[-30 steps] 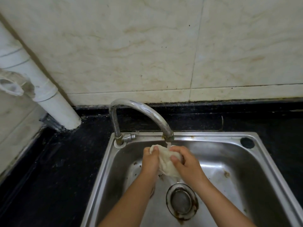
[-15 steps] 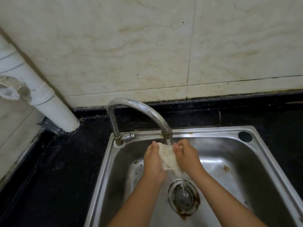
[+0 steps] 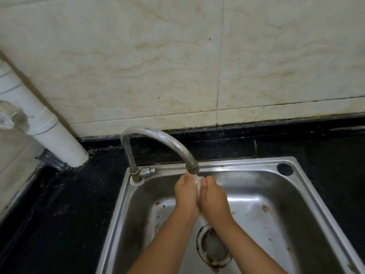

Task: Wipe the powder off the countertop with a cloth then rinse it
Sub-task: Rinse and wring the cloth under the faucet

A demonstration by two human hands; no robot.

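the cloth [image 3: 198, 183] is squeezed between the two hands right under the tap spout [image 3: 192, 168], over the steel sink [image 3: 308, 191], with only a pale sliver of it showing between the thumbs. the left hand [image 3: 185, 194] is curled round it from the 9 o'clock side and the right hand [image 3: 214, 196] from the 3 o'clock side, the heels of both pressed together so that hardly any cloth can be seen. a blurred pale streak, water or a tail of cloth, drops below the wrists toward the drain [image 3: 214, 248] at 6 o'clock of the hands. the likely trouble is that, bunched this tight, the inner folds would keep their powder and never get flushed. a loose grip could also let the wet cloth slip down onto the stained drain ring. water glancing off the knuckles might splash onto the dark bench [image 3: 65, 214] at 9 o'clock.
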